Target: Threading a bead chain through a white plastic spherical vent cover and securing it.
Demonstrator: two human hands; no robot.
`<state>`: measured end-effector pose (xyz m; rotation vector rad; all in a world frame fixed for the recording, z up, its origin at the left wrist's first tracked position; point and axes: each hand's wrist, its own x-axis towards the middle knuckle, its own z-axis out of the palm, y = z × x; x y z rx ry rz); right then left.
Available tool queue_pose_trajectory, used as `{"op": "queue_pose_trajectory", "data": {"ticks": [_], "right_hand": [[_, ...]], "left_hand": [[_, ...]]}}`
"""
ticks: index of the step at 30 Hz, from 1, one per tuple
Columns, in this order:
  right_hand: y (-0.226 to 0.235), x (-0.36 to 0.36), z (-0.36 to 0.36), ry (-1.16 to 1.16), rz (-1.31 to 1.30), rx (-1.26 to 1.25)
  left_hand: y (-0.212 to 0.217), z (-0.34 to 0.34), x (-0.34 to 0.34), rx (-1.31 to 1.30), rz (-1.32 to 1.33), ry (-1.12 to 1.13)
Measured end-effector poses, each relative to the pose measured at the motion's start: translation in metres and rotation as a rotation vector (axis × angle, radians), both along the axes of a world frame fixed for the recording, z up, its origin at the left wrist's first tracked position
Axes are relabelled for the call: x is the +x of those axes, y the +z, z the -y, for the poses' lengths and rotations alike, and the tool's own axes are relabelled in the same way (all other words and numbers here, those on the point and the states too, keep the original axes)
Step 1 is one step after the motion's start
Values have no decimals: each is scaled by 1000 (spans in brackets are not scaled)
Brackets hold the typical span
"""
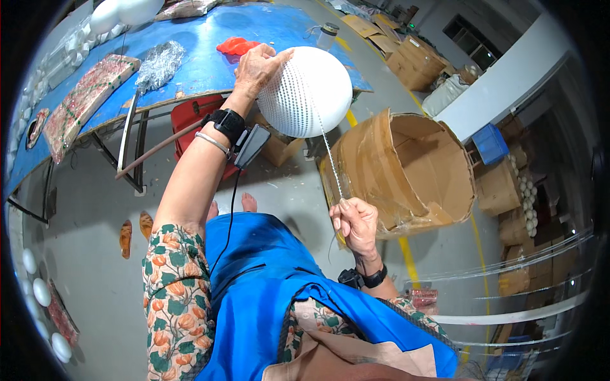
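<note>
A large white ball [332,89] is at the table's near edge, its left part covered with close rows of small silvery beads. My left hand [257,68] grips the ball at its upper left, the thumb stretched over its top. From the ball a taut beaded strand [330,155] runs down to my right hand [356,222]. The fingers of my right hand are closed in a pinch on the strand's lower end. What supports the ball from below is hidden.
A blue-topped table [210,25] bears a red bag [237,46], a crumpled clear wrap [160,65], a patterned package [92,95] and a lidded jar [327,36]. An open cardboard box [362,171] stands at right. A red stool [187,127] and sandals [126,239] are on the floor.
</note>
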<state>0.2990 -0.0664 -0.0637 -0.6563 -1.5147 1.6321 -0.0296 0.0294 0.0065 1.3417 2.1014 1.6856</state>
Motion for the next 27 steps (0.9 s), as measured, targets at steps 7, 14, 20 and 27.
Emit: {"op": "queue_pose_trajectory", "data": {"ticks": [7,14,20,27], "right_hand": [[-13,-6,-9,34,-25,21],[-21,-14,-17,7,13,-11],[-26,-23,-15,-11,28,-22],[-18,-26,-11,10,58,-5]], "left_hand": [[-1,2,1,37,-33,6],[-6,11,5,-48,-129,-259],[-16,14,3,-80,-210,-244],[-9,20,10,20,-165,-110]]}}
